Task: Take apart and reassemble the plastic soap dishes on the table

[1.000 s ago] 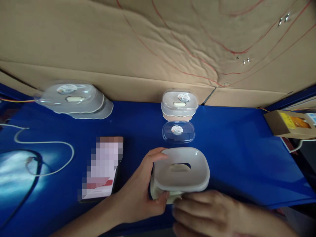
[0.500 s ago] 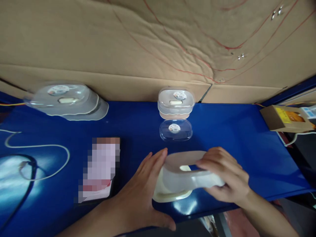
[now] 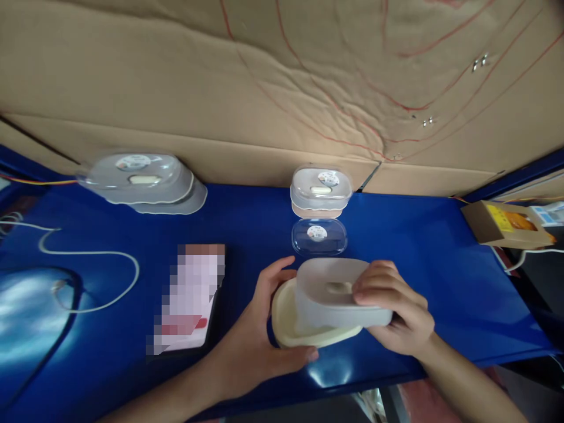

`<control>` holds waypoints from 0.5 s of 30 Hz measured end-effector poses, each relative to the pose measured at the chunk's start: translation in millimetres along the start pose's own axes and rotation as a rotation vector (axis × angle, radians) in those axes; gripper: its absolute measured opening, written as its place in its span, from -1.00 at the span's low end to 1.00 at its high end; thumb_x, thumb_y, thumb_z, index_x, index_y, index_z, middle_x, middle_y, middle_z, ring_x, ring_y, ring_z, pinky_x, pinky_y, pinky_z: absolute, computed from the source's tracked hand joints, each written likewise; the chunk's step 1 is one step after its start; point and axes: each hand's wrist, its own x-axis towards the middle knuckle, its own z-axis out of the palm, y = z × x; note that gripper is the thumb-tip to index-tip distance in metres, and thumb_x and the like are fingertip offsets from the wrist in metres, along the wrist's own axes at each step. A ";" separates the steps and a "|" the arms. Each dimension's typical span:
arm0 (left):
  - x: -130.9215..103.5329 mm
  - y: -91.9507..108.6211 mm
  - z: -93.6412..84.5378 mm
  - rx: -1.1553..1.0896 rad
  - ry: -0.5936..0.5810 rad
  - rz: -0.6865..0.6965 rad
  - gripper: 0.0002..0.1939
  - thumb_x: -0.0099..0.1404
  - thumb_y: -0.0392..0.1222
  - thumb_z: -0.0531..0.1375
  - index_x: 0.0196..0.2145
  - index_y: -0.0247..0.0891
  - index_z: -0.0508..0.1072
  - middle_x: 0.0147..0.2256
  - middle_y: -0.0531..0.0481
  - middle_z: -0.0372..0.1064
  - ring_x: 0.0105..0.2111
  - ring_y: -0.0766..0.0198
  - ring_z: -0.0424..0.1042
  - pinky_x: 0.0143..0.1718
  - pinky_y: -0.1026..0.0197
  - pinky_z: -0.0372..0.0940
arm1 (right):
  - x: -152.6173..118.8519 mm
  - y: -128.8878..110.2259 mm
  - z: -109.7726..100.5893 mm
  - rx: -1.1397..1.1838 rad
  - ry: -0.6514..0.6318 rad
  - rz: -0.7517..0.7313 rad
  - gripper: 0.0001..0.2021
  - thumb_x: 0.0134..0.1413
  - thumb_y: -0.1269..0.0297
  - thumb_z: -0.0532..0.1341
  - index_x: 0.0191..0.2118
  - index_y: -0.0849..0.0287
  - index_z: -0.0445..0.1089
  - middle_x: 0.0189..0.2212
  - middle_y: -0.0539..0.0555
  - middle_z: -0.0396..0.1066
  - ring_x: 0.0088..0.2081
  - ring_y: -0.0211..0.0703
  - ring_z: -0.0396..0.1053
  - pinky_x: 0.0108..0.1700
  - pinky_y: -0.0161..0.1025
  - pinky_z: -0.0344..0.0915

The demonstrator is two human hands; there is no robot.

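Observation:
My right hand (image 3: 399, 308) grips a translucent white plastic box cover (image 3: 328, 270), rounded and with an oval slot in its top. The cover is tilted and sits partly over a shallow cream plastic base (image 3: 284, 317). Around the left end of that base curls my left hand (image 3: 259, 329), thumb along the front edge and fingers at the back. A clear plastic lid (image 3: 326, 244) with a round sticker lies flat just beyond the cover. The far side of the base is hidden under the cover.
Boxes with clear lids stand stacked at the back (image 3: 321, 194) and back left (image 3: 145, 188) of the blue table (image 3: 418, 235). A phone (image 3: 189, 305) with a blurred screen, a white cable (image 3: 101, 254) and a cardboard box (image 3: 502, 223) lie around. Behind rises a cardboard wall (image 3: 176, 76).
My left hand has closed in around the cream base, which has turned slightly. The white cover, held in my right hand, has tipped so its top shows more. The whole view has shifted slightly.

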 end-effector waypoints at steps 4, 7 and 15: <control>7.1 -9.1 -0.9 -0.240 -0.022 -0.032 0.15 0.05 -0.11 0.58 0.40 0.24 -0.01 0.27 -0.12 0.27 0.20 -0.06 0.45 0.19 -0.16 0.42 | 2.1 -4.1 5.0 0.089 -0.284 0.050 -0.62 0.16 0.44 0.31 0.10 0.16 0.39 -0.15 0.11 0.52 -0.11 -0.07 0.51 0.03 -0.02 0.38; 10.7 -11.9 -3.0 -0.375 -0.034 -0.080 0.05 0.05 -0.11 0.58 0.35 0.22 0.13 0.27 -0.09 0.30 0.16 -0.04 0.49 0.14 -0.14 0.46 | 0.9 -5.6 13.8 0.095 -0.397 0.107 -0.62 0.24 0.22 0.33 0.12 0.17 0.36 -0.10 0.15 0.48 -0.05 -0.05 0.46 0.12 0.01 0.34; 13.2 -0.7 1.5 -0.436 0.045 -0.100 -0.03 0.07 -0.14 0.57 0.35 0.17 0.25 0.30 -0.10 0.35 0.24 -0.09 0.44 0.22 -0.19 0.40 | -3.5 -6.7 14.0 -0.019 -0.454 0.067 -0.52 0.45 0.16 0.19 0.34 0.24 0.23 0.05 0.23 0.43 0.11 0.00 0.38 0.20 0.01 0.28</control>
